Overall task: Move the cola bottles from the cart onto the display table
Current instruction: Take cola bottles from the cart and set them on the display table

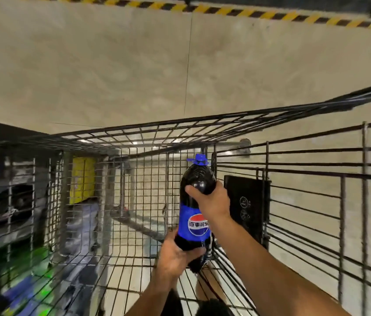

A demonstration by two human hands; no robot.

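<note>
The bottle (194, 224) is held inside the cart (120, 190), right of centre, with its long axis running near to far and the cap at the far end. The right hand (212, 199) wraps its shoulder. The left hand (176, 254), nearer, cups its base. No tabletop is in view.

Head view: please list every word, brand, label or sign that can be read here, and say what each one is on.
"百事可乐", across the red, white and blue Pepsi globe: on the blue label of the cola bottle.
Black panel right of the bottle: round icons and small print, too small to read.
Yellow box behind the mesh: too blurred to show any text.
</note>
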